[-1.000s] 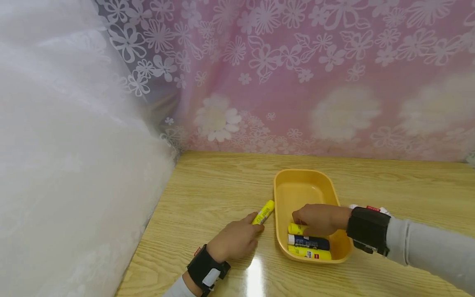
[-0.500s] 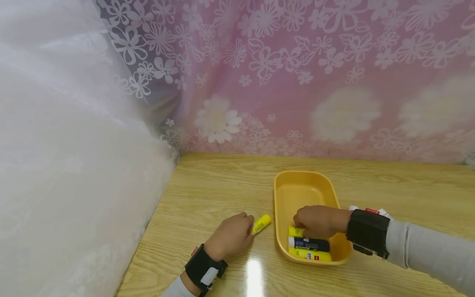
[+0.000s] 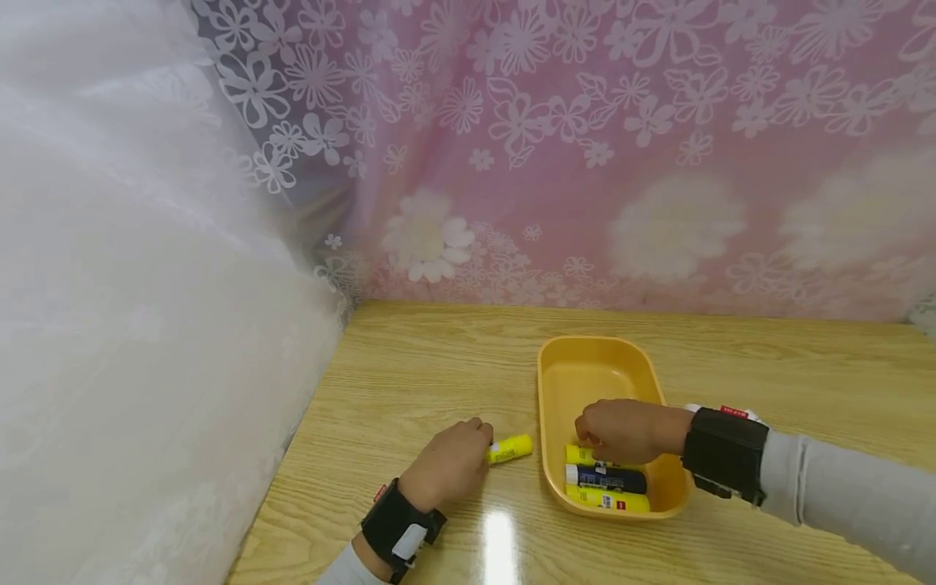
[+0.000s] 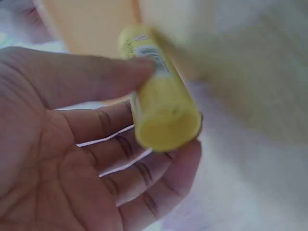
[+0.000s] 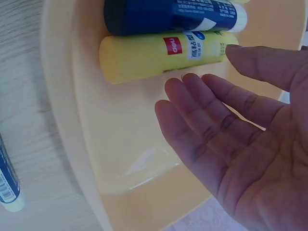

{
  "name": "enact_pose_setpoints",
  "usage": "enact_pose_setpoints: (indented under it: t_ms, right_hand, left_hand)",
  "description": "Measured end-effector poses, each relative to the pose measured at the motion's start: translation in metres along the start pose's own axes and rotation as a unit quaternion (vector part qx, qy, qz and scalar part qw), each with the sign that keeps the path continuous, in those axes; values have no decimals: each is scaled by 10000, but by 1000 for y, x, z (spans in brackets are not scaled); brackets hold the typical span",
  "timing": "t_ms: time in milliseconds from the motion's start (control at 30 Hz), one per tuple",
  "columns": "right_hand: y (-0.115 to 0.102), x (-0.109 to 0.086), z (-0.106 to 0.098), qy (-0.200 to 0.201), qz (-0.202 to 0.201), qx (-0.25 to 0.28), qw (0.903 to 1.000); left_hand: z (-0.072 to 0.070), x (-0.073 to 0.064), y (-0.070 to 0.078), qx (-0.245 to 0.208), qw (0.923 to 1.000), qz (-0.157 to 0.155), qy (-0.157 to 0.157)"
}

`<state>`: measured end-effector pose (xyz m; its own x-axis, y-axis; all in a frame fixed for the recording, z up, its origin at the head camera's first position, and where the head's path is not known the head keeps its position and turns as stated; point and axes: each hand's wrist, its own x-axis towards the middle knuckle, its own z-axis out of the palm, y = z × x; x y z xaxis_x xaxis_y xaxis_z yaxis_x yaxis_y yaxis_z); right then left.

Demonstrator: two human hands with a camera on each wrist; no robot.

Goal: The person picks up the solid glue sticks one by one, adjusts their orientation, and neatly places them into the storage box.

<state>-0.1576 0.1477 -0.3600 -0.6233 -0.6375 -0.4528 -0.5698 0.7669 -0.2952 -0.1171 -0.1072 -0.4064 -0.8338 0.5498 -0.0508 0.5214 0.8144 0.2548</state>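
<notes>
My left hand (image 3: 449, 461) holds a yellow glue stick (image 3: 512, 448) between thumb and fingers, just left of the yellow-orange tray (image 3: 585, 378). In the left wrist view the round end of that stick faces the camera. Inside the tray lie a yellow glue stick (image 5: 139, 57), a dark blue one with a white cap (image 3: 607, 478) and another yellow one (image 3: 608, 499), side by side at the near end. Over the farthest of these hovers my right hand (image 3: 625, 431), fingers loosely bent. Its thumb tip is at the stick's end; whether it touches I cannot tell.
A blue glue stick with a white end (image 5: 8, 185) lies on the wooden table (image 3: 409, 366) outside the tray, on its right side. White ends show behind the right wristband (image 3: 724, 447). A flowered curtain (image 3: 541, 203) hangs at the back.
The glue stick in my left hand has swung from a steep slant to nearly level, and that hand has drawn slightly left, away from the tray. My right hand has barely moved.
</notes>
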Motion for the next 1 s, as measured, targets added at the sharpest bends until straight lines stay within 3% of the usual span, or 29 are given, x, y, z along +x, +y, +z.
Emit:
enact_pose_setpoints:
  t_ms: [133, 233, 400, 500, 600, 733, 867, 1000]
  right_hand:
    - [0, -3, -7, 302, -191, -117, 9993]
    - [1, -7, -12, 793, -573, -213, 9950]
    - [-3, -13, -26, 1645, -933, -6, 9819]
    - [-8, -16, -37, 1854, -910, 662, 9762]
    - [-13, -17, -42, 1613, -1246, 1599, 9659]
    - [-25, -21, -44, 804, -1877, 2526, 9458]
    - [-36, -24, -42, 213, -2300, 2930, 9278]
    - [-42, -25, -41, 42, -2504, 3083, 9177]
  left_hand:
    - [-17, -6, -2, 68, 9995, -42, 321]
    - [-32, -11, -1, 95, 9973, 89, 717]
    - [-49, -15, 11, 1, 9863, 718, 1487]
    - [-55, -16, 23, -135, 9770, 1113, 1815]
    - [-56, -17, 33, -270, 9676, 1464, 2041]
    - [-53, -16, 42, -416, 9524, 1895, 2353]
    - [-49, -15, 45, -655, 9375, 2129, 2675]
    - [-45, -14, 46, -879, 9254, 2190, 2966]
